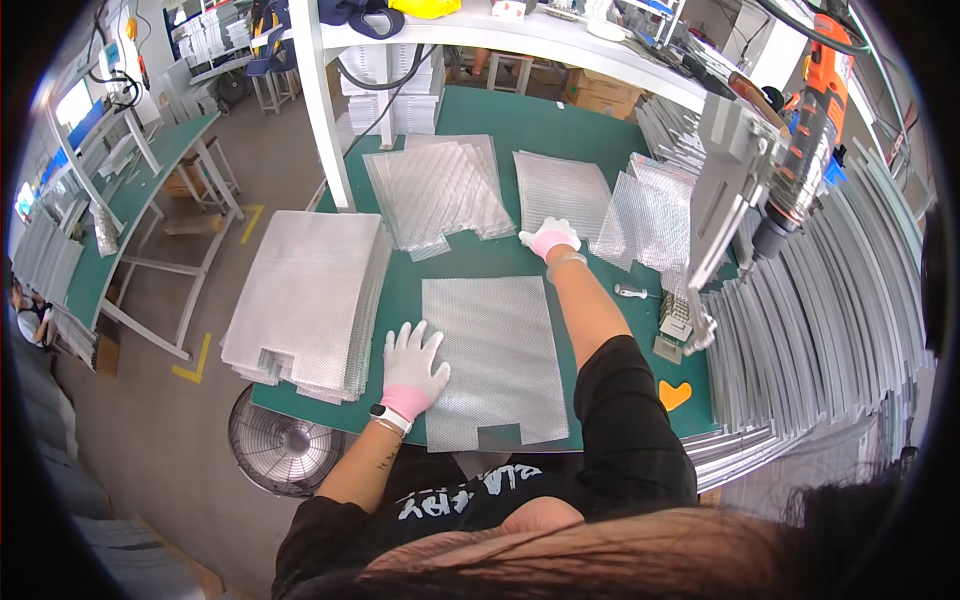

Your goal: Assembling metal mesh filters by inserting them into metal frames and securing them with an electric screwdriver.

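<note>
A silvery mesh sheet (pixel 495 360) lies flat on the green table (pixel 400 290) in front of me. My left hand (pixel 414 368), in a white and pink glove, rests flat with fingers spread on the sheet's left edge. My right hand (pixel 551 238), gloved the same way, reaches far across the table and touches the near edge of a stack of mesh sheets (pixel 562 192). Neither hand grips anything that I can see.
A thick pile of mesh sheets (pixel 305 295) sits at the table's left edge. More fanned sheets (pixel 440 190) lie at the back. Metal frames (pixel 830 320) stack up on the right under a hanging orange power screwdriver (pixel 808 140). A fan (pixel 280 448) stands on the floor.
</note>
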The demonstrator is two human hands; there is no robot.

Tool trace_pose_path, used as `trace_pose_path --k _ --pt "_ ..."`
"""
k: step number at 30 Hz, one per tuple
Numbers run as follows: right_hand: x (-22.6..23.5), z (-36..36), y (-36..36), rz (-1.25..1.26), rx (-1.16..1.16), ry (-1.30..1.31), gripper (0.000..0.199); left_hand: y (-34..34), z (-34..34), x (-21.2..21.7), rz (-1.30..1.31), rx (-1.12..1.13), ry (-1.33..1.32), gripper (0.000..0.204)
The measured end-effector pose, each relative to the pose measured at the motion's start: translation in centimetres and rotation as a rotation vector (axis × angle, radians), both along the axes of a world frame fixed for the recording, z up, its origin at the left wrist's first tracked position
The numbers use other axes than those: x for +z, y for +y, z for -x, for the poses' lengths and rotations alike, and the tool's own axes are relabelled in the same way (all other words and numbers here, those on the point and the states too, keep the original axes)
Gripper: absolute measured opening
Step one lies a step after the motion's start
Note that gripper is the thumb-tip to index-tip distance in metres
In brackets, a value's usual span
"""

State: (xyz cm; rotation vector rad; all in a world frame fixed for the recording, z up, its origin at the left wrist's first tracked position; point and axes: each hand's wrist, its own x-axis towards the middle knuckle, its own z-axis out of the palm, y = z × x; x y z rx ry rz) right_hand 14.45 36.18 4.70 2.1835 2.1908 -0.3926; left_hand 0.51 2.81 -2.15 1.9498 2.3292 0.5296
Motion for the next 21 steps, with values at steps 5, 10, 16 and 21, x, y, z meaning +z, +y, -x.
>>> trace_pose_path --k 5,10,16,21 --pt "-0.9 -1.0 2.3 -0.003 0.058 0.005 0.067 0.1 -0.1 0.2 -0.002 -0.003 -0.008 0.057" --pt "-1.1 -0.6 1.6 -0.031 0.039 0.054 0.069 0.3 -0.1 0.3 0.014 0.0 -0.007 0.058" --pt "-1.0 0.4 0.4 -0.081 0.031 -0.034 0.07 0.2 -0.1 0.1 0.013 0.008 -0.002 0.058" --pt "0.2 -0.2 1.3 -0.085 0.063 0.075 0.069 0.1 -0.1 0.0 0.003 0.01 0.003 0.058"
